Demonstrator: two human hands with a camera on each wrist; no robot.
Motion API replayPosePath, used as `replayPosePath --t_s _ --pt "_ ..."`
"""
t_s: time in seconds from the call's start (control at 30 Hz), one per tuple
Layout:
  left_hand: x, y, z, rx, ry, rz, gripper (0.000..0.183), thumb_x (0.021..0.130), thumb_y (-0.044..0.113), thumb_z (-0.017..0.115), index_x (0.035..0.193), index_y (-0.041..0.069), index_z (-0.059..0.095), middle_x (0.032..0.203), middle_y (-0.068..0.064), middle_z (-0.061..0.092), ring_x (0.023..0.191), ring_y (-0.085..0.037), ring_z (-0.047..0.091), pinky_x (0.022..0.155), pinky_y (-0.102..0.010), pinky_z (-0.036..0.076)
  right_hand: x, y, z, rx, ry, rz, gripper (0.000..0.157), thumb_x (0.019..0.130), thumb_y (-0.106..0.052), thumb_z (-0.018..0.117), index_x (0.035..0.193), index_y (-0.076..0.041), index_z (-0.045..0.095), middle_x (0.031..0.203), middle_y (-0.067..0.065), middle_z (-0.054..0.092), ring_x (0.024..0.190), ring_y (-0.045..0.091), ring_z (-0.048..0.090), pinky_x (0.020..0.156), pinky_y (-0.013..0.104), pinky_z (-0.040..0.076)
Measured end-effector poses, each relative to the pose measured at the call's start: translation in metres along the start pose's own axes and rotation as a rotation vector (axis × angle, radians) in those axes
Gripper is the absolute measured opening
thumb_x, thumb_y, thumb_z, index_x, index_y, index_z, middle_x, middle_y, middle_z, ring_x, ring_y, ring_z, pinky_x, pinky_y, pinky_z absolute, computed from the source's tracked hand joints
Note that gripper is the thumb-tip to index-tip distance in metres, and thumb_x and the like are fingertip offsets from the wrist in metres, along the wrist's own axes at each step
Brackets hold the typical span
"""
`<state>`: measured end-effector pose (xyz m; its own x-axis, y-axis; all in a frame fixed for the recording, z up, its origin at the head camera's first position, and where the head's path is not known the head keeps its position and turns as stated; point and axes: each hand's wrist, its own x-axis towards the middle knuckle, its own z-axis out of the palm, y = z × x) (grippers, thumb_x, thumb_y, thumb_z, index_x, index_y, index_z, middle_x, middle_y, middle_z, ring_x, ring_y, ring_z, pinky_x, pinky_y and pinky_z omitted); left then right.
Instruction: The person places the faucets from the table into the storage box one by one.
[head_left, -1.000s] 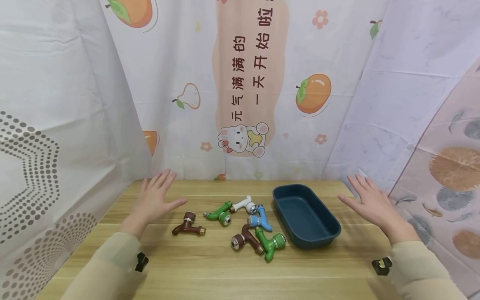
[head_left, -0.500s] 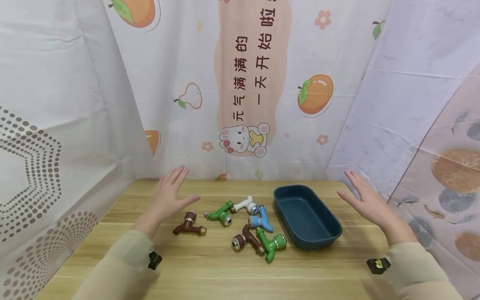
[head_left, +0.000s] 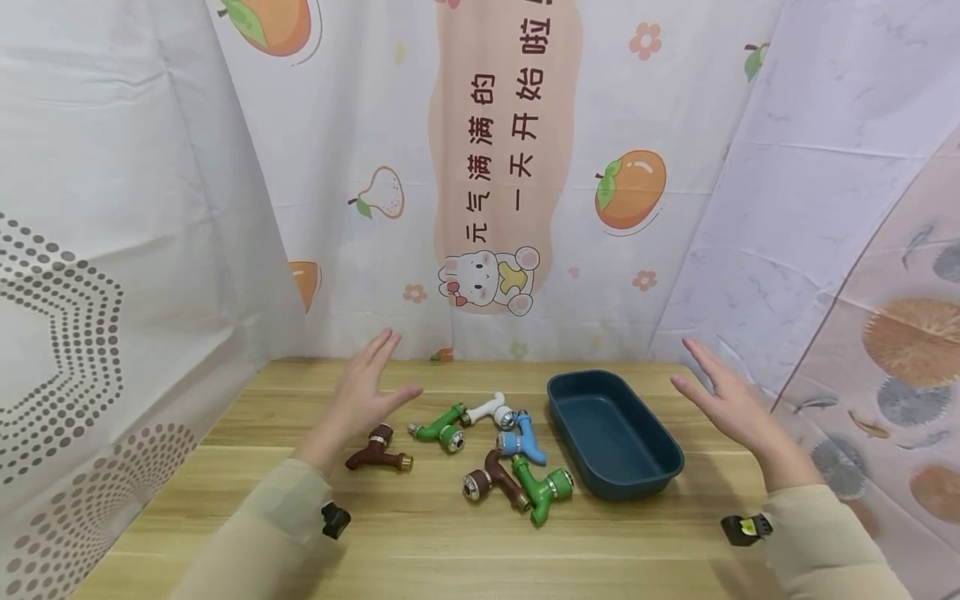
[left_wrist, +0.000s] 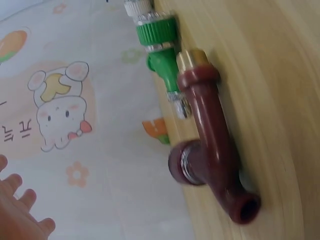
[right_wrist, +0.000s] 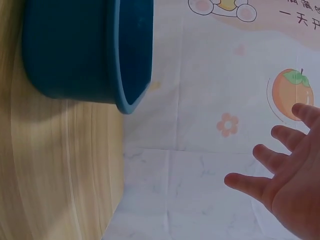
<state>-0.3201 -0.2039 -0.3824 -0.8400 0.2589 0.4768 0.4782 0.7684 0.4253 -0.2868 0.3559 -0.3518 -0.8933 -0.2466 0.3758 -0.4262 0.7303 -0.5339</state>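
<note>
My left hand (head_left: 358, 407) is held above the table with straight fingers and nothing in it, nearest a dark red tap (head_left: 378, 451). That tap fills the middle of the left wrist view, with a green tap (left_wrist: 162, 55) behind it. My right hand (head_left: 729, 410) hovers to the right of a dark blue basin (head_left: 611, 433), fingers extended, holding nothing. Between the left hand and the basin lie a green tap (head_left: 439, 428), a white tap (head_left: 491, 408), a blue tap (head_left: 525, 440), a second dark red tap (head_left: 497, 480) and another green tap (head_left: 542, 489).
The wooden table (head_left: 420, 558) ends at a printed curtain (head_left: 345, 275) behind. More hanging cloth (head_left: 795, 250) closes off the right side, and a dotted sheet (head_left: 135, 250) the left. A small black wrist camera (head_left: 335, 520) sits by the left sleeve.
My left hand has moved right, from beyond the nearer red tap to partly over it. The right hand has drifted slightly left and turned a little. The taps and basin stay in place.
</note>
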Motion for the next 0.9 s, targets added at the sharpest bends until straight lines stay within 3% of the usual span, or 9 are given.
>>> replayPosePath --t_s 0.27,0.5,0.73,0.9 --pt "0.002 0.014 0.011 -0.098 0.0 -0.025 0.091 0.093 0.059 0.066 0.164 0.025 0.021 0.169 0.003 0.012 0.152 -0.035 0.018 0.112 -0.07 0.02 0.001 -0.001 0.004 0.093 -0.019 0.037 0.069 0.108 -0.035 0.05 0.165 -0.015 0.016 0.165 0.023 0.018 0.143 0.055 0.025 0.101 0.078 0.026" --pt "0.006 0.026 0.018 -0.195 -0.009 -0.052 0.091 0.091 0.063 0.065 0.164 0.03 0.02 0.169 0.006 0.011 0.152 -0.033 0.018 0.11 -0.072 0.022 0.0 0.001 0.008 0.107 -0.005 0.074 0.066 0.108 -0.038 0.049 0.163 -0.013 0.024 0.161 0.026 0.028 0.142 0.053 0.03 0.101 0.077 0.03" --pt "0.008 0.033 0.029 -0.246 -0.016 -0.072 0.092 0.09 0.063 0.067 0.163 0.03 0.022 0.169 0.004 0.013 0.152 -0.031 0.018 0.111 -0.069 0.023 -0.001 0.001 0.012 0.145 -0.018 0.112 0.067 0.107 -0.04 0.05 0.162 -0.01 0.027 0.162 0.024 0.028 0.142 0.053 0.031 0.101 0.075 0.032" --pt "0.009 0.04 0.038 -0.286 -0.041 -0.072 0.095 0.089 0.065 0.067 0.163 0.028 0.022 0.169 0.002 0.013 0.153 -0.031 0.017 0.112 -0.068 0.022 -0.001 0.003 0.017 0.178 -0.028 0.142 0.068 0.107 -0.043 0.05 0.161 -0.007 0.028 0.161 0.022 0.031 0.141 0.049 0.035 0.103 0.067 0.038"
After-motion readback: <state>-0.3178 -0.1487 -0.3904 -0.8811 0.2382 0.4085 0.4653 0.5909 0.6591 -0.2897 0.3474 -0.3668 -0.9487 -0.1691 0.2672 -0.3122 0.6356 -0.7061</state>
